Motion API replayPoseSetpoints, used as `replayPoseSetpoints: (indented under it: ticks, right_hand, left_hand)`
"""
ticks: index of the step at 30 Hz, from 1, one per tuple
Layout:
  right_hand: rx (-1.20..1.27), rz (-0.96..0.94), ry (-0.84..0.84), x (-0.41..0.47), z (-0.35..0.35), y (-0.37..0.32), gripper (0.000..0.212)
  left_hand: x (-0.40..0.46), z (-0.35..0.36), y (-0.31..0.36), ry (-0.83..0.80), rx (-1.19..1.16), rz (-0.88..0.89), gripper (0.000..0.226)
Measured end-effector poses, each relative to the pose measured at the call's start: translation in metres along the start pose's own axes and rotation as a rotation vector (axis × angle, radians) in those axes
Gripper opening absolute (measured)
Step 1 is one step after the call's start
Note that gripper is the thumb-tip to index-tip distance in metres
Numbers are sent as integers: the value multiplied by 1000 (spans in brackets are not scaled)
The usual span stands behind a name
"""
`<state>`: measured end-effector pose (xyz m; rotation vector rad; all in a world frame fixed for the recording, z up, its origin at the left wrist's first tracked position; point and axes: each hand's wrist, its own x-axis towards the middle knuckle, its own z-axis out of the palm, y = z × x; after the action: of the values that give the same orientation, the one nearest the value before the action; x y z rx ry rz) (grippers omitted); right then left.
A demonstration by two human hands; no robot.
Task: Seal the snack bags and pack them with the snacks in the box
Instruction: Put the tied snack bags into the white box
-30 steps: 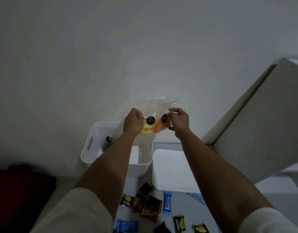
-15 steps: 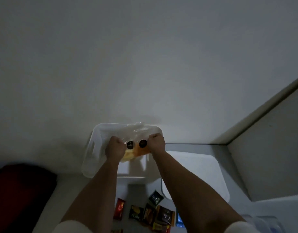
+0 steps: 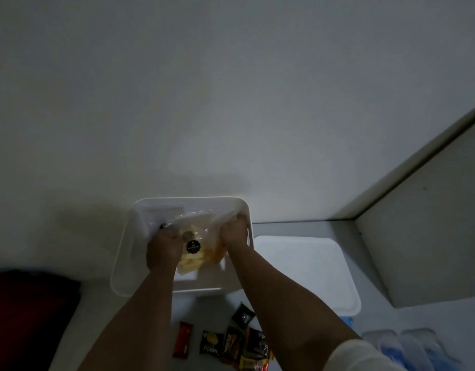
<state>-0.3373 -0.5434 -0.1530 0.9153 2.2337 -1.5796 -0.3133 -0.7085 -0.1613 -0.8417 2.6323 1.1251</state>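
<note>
Inside the white plastic box [image 3: 125, 259]: one clear snack bag [image 3: 197, 249] of yellow pieces, black sticker, gripped at its sides by left hand [image 3: 162, 250] and right hand [image 3: 235, 231]; wrapped snacks [image 3: 240, 344] on the table in front of the box.

So: 1 white box [image 3: 125, 259], 1 white lid [image 3: 306, 269] beside it, 1 clear snack bag [image 3: 197, 245] with 1 black sticker [image 3: 193, 246], 2 hands in frame, and roughly 6 loose wrapped snacks [image 3: 231, 344] on the table, though that pile's too jumbled to count exactly.
</note>
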Motion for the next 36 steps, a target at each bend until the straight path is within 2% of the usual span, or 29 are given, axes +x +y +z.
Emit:
replayPoseSetpoints:
  ticks: [2, 7, 9, 12, 16, 21, 27, 30, 33, 36]
  right_hand:
    - [22, -33, 15, -12, -10, -2, 38]
    - [5, -94, -58, -55, -43, -7, 55]
    - [4, -159, -67, -74, -63, -6, 61]
    - [10, -276, 0, -95, -100, 8, 53]
    - [21, -291, 123, -113, -165, 48, 36]
    - [-10, -188, 308, -116, -266, 129, 28]
    - [-113, -68, 421, -137, -381, 222, 26]
    - [-142, -14, 437, -135, -432, 268, 29]
    - [-191, 64, 391, -122, -476, 311, 38]
    - [-236, 190, 348, -107, -508, 349, 56]
  left_hand:
    - [-13, -9, 4, 14, 1, -28, 32]
    - [-63, -32, 22, 90, -14, -31, 57]
    - [-83, -34, 31, 127, -2, 32, 64]
    - [-111, -27, 48, 148, 13, 193, 50]
    - [-161, 3, 81, 8, -88, 383, 31]
    - [-235, 60, 106, -196, -90, 496, 23]
    - [-307, 147, 106, -426, 87, 504, 24]
    - [-336, 191, 107, -473, 135, 476, 29]
    - [-368, 235, 102, -527, 197, 416, 31]
    - [-392, 274, 88, -571, 246, 359, 38]
